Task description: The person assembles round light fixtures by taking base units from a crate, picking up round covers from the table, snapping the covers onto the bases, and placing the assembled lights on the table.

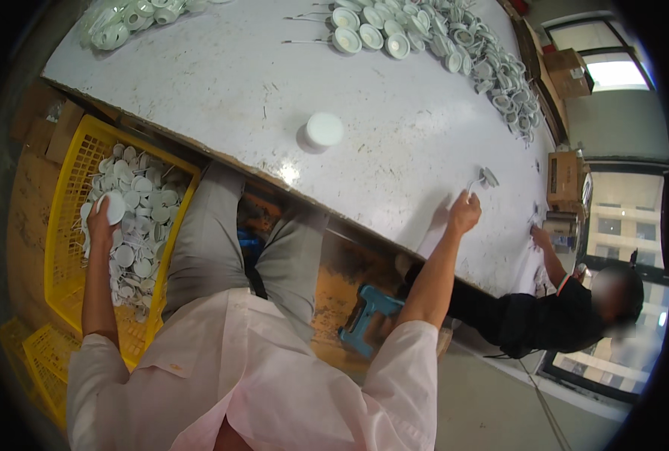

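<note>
Over the yellow crate at my left, my left hand (100,223) grips a flat white round lamp piece (115,207). Several similar white round pieces with thin leads (135,188) fill the crate beneath it. My right hand (466,213) reaches over the right part of the table, its fingers pinched on the thin lead of a small grey-white lamp fitting (488,177). That fitting sticks out beyond my fingertips, close to the tabletop. A white round lamp piece (324,129) stands alone near the middle of the table, apart from both hands.
The white table (221,83) has a worn near edge. Many lamp fittings (454,45) are heaped along its far right, and more in clear bags (124,22) lie far left. The yellow crate (67,195) stands beside my legs. A blue stool (364,319) and a co-worker (545,316) are at right.
</note>
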A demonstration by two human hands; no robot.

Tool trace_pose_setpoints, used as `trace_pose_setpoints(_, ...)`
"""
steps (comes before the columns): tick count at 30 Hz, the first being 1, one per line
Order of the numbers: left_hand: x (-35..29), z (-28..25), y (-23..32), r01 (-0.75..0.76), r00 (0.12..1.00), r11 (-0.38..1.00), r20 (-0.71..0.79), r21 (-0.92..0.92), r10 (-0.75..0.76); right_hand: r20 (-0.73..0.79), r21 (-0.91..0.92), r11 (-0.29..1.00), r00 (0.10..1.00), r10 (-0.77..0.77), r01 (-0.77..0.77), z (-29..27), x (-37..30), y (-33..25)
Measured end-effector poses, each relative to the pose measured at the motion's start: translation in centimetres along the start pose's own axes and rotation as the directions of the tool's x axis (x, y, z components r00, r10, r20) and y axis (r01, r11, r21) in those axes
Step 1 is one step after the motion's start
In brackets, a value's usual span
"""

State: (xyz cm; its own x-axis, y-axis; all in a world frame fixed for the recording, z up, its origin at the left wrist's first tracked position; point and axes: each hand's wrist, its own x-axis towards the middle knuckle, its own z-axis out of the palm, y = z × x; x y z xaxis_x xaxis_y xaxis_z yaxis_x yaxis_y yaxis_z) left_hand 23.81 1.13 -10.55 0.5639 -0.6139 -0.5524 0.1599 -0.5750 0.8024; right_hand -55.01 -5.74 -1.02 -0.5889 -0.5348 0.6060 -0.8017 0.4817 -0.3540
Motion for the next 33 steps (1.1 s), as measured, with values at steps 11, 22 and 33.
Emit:
trace_pose_setpoints(11, 6.3, -16.6, -11.0, 0.222, 0.954, 0.929, -0.133, -0.296, -0.270, 0.306, -0.250, 0.946, 0.910, 0.278, -0.205, 1.6, 1.1, 0.8)
trace_pose_setpoints(22, 9.1, -17.3, -16.4, 0.312, 0.871, 0.947, -0.373, -0.079, -0.318, 0.523, 0.036, 0.999, 0.851, -0.051, 0.038, -9.3, -11.1, -6.8)
trace_pose_setpoints(33, -3.6, 4.6, -10.3, -0.354, 0.852, 0.935, 0.413, 0.002, 0.322, 0.416, 0.151, 0.988, 0.909, -0.034, -0.033, -3.3, -11.2, -10.7)
